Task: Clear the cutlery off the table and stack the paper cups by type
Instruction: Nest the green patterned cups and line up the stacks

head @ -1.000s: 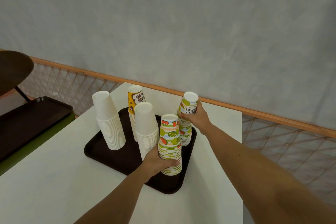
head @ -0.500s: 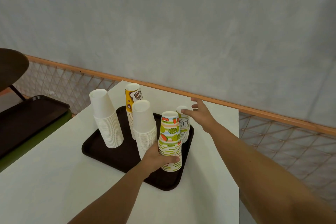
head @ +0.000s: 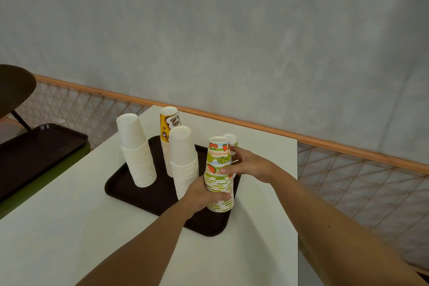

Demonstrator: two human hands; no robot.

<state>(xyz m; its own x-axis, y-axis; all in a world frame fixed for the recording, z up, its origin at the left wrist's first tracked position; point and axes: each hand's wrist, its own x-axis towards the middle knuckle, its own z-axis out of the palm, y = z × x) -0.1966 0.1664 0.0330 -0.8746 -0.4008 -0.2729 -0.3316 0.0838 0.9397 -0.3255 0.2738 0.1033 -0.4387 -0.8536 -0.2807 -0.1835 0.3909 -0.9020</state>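
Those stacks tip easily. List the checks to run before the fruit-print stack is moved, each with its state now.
1. Grip of the left hand on the lower fruit-print stack: ok, fingers curl round it.
2. Grip of the right hand higher up: ok, thumb on the front, fingers behind.
3. Cups nested evenly: ok, no cup juts out.
4. Base resting on the tray: cannot tell.
5. Gap to the short stack behind: cannot tell, it is mostly hidden.
6. Room on the left: not ok, the nearer white stack stands close beside the left hand.
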